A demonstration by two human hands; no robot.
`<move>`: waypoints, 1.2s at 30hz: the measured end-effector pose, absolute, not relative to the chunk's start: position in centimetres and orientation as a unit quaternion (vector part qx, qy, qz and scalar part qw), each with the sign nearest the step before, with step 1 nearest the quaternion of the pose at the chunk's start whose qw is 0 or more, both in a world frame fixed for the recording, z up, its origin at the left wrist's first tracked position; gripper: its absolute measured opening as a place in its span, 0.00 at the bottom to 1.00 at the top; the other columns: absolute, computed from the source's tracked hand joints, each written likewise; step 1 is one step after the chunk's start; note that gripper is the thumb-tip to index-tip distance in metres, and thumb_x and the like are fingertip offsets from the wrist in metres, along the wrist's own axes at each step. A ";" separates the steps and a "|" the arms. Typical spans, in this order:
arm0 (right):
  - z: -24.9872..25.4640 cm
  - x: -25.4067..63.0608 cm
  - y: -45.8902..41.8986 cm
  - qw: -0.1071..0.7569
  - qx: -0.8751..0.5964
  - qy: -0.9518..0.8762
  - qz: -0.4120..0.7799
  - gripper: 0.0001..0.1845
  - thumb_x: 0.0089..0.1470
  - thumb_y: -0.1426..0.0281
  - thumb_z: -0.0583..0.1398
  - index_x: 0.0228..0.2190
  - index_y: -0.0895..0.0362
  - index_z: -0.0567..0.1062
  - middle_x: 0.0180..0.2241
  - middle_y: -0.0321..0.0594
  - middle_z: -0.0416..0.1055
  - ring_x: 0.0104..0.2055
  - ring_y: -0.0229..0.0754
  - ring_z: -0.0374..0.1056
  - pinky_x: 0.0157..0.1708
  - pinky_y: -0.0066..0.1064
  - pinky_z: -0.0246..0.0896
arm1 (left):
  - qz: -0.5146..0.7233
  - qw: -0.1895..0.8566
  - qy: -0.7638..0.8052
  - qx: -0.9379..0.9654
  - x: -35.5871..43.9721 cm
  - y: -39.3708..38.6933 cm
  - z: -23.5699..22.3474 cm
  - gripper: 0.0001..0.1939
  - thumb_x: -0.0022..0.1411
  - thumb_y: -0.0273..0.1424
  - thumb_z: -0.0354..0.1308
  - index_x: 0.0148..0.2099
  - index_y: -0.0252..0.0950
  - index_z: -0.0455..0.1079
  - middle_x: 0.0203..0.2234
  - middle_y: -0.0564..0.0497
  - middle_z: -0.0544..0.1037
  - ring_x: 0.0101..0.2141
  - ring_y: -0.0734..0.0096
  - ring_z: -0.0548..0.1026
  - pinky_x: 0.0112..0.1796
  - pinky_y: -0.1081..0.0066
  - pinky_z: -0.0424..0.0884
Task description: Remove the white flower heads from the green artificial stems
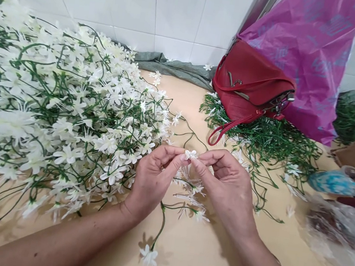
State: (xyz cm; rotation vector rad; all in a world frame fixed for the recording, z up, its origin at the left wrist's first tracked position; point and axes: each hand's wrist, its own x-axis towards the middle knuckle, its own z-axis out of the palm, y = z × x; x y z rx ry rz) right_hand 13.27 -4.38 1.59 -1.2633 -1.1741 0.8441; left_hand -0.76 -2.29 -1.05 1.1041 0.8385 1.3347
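Note:
Between my two hands is a small white artificial flower (pixel 191 154), pinched from both sides by thumbs and forefingers. My left hand (pixel 160 169) is closed on its left edge, and my right hand (pixel 223 177) grips its right edge. Just below the hands, a green-stemmed artificial flower (pixel 148 255) hangs or lies over the table; where its stem begins is hidden by my left hand. More white blossoms and stamens (pixel 193 189) lie between my wrists, partly covered by the fingers.
A large heap of white artificial flowers (pixel 70 107) fills the left side. Green stems (pixel 261 137) lie at right under a red handbag (pixel 251 81) and a purple plastic bag (pixel 312 59). Clear plastic wrap (pixel 335 238) and a blue-and-white cup (pixel 333 181) sit at the right edge.

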 end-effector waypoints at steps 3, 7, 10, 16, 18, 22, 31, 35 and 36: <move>1.7 13.3 -4.3 0.568 -0.547 -0.511 0.342 0.05 0.54 0.71 0.70 0.29 0.53 0.78 0.28 0.35 0.78 0.33 0.38 0.72 0.36 0.30 0.66 | 0.567 0.572 0.359 0.472 -0.7 -2.3 -1.0 0.02 0.66 0.28 0.66 0.41 0.36 0.78 0.34 0.52 0.86 0.38 0.71 0.84 0.44 0.73 0.78; 1.8 13.3 -4.3 0.568 -0.556 -0.508 0.332 0.05 0.54 0.71 0.70 0.29 0.54 0.79 0.28 0.35 0.79 0.32 0.39 0.73 0.36 0.31 0.67 | 0.560 0.568 0.364 0.480 -0.7 -2.4 -0.9 0.02 0.65 0.29 0.66 0.40 0.36 0.79 0.35 0.52 0.86 0.38 0.70 0.84 0.44 0.72 0.78; 1.8 13.3 -4.2 0.575 -0.557 -0.504 0.325 0.05 0.53 0.73 0.70 0.29 0.53 0.79 0.28 0.33 0.80 0.32 0.38 0.74 0.36 0.30 0.67 | 0.556 0.569 0.368 0.482 -0.7 -2.4 -0.9 0.03 0.65 0.30 0.67 0.41 0.36 0.79 0.35 0.52 0.87 0.38 0.71 0.83 0.44 0.73 0.77; 1.5 13.2 -4.4 0.543 -0.585 -0.538 0.271 0.05 0.55 0.75 0.67 0.29 0.53 0.81 0.29 0.33 0.80 0.32 0.38 0.73 0.37 0.31 0.67 | 0.538 0.562 0.381 0.499 -0.7 -2.4 -1.1 0.03 0.65 0.29 0.67 0.41 0.36 0.80 0.36 0.52 0.86 0.38 0.72 0.83 0.44 0.74 0.77; 1.5 13.3 -4.3 0.531 -0.591 -0.552 0.253 0.06 0.55 0.75 0.67 0.28 0.53 0.81 0.30 0.34 0.79 0.34 0.39 0.73 0.38 0.32 0.66 | 0.536 0.549 0.382 0.515 -0.7 -2.4 -1.3 0.02 0.65 0.29 0.67 0.40 0.36 0.79 0.35 0.52 0.86 0.38 0.72 0.83 0.44 0.75 0.77; 1.6 13.6 -4.2 0.543 -0.574 -0.548 0.275 0.04 0.55 0.74 0.67 0.31 0.53 0.82 0.30 0.34 0.77 0.35 0.40 0.71 0.40 0.34 0.64 | 0.534 0.508 0.374 0.564 -1.0 -2.3 -1.4 0.02 0.68 0.28 0.64 0.42 0.37 0.78 0.36 0.53 0.84 0.39 0.73 0.81 0.43 0.75 0.75; 1.8 14.9 -4.0 0.534 -0.544 -0.573 0.300 0.05 0.54 0.73 0.68 0.29 0.51 0.82 0.31 0.34 0.76 0.35 0.40 0.70 0.41 0.34 0.63 | 0.524 0.401 0.357 0.661 -1.4 -2.5 -0.8 0.07 0.71 0.24 0.58 0.45 0.39 0.76 0.37 0.55 0.82 0.38 0.76 0.79 0.42 0.77 0.72; 1.6 15.0 -4.0 0.527 -0.529 -0.575 0.333 0.12 0.55 0.73 0.69 0.41 0.48 0.83 0.29 0.32 0.75 0.34 0.40 0.71 0.42 0.34 0.64 | 0.532 0.397 0.343 0.665 -1.5 -2.6 -0.8 0.07 0.72 0.25 0.57 0.46 0.39 0.75 0.39 0.54 0.82 0.40 0.74 0.80 0.44 0.75 0.73; 1.5 15.1 -4.0 0.522 -0.526 -0.582 0.335 0.13 0.55 0.73 0.69 0.42 0.48 0.83 0.30 0.32 0.76 0.34 0.40 0.71 0.42 0.35 0.64 | 0.530 0.394 0.342 0.669 -1.5 -2.6 -0.8 0.07 0.72 0.25 0.56 0.46 0.39 0.75 0.39 0.53 0.82 0.40 0.74 0.80 0.44 0.75 0.73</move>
